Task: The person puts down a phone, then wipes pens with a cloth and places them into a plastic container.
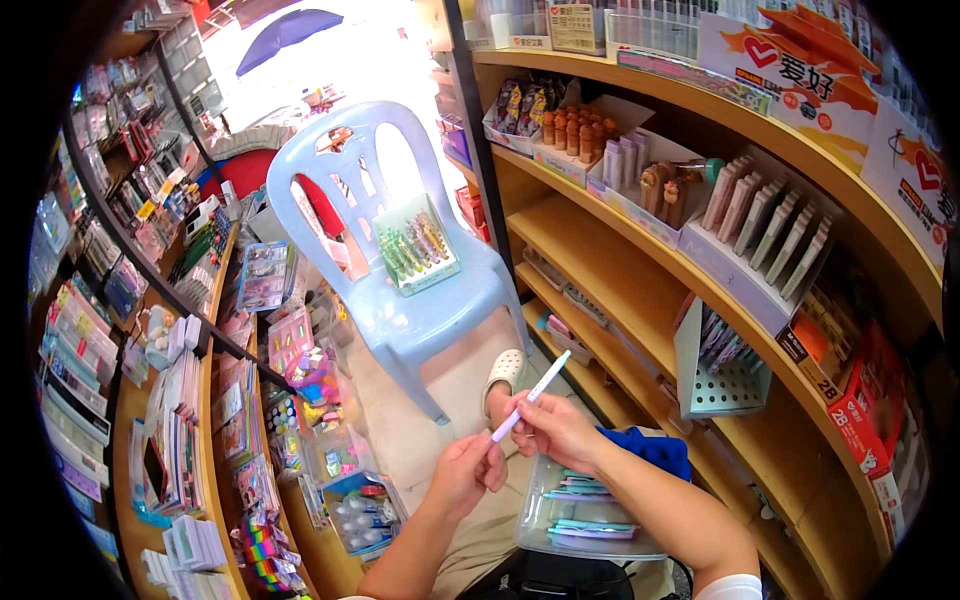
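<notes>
Between my two hands is a slim lavender-and-white pen, tilted with its pale mint end pointing up and away. My right hand pinches it around the middle. The fingers of my left hand are closed at its lower lavender end. Below my right forearm, a clear plastic box rests at my lap, with several mint, blue and lavender pens lying in it. A dark blue cloth-like item lies by the box, partly hidden by my forearm.
Ahead stands a light blue plastic chair holding a box of patterned pens. Wooden shelves with boxed stationery line the right. A perforated pen holder juts from them. Racks and a clear bin crowd the left.
</notes>
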### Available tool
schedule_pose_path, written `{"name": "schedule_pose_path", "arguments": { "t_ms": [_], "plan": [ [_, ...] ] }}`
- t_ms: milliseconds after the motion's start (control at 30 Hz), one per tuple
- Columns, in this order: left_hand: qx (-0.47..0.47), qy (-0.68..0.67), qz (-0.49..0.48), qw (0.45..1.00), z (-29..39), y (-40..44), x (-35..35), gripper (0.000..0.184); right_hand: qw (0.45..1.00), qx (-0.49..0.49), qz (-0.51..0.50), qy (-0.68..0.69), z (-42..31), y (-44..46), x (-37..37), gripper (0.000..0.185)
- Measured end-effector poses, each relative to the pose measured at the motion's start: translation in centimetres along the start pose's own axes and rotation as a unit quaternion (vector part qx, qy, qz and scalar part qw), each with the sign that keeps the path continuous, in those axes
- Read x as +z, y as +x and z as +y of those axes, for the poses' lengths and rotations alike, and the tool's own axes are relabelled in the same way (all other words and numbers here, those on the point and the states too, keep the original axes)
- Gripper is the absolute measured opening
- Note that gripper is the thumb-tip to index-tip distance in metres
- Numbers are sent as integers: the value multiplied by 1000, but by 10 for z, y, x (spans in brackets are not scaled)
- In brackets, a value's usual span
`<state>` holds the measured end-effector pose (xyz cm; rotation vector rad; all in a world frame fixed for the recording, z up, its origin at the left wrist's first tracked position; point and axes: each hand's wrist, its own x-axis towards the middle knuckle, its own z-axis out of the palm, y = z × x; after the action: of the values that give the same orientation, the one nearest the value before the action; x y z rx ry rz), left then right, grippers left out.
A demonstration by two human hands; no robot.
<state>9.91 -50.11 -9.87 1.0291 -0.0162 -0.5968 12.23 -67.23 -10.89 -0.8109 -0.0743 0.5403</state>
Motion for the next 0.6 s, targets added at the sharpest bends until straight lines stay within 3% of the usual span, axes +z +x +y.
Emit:
{"name": "schedule_pose_path", "arguments": {
  "t_ms": [100,267,400,500,600],
  "plan": [
    [-18,-48,-50,997,-2,6,1,33,999,-12,16,-30,6,2,0,23],
    [3,68,12,998,-8,8,8,31,985,-45,37,-162,3,0,3,18],
    [45,136,25,989,-5,5,9,29,965,-95,-2,-244,13,6,2,17],
    [129,285,78,947,-9,11,-15,26,970,-75,55,-223,22,11,2,17],
    [178,262,114,942,3,22,-19,19,981,-13,45,-187,15,3,13,18]
  ]
}}
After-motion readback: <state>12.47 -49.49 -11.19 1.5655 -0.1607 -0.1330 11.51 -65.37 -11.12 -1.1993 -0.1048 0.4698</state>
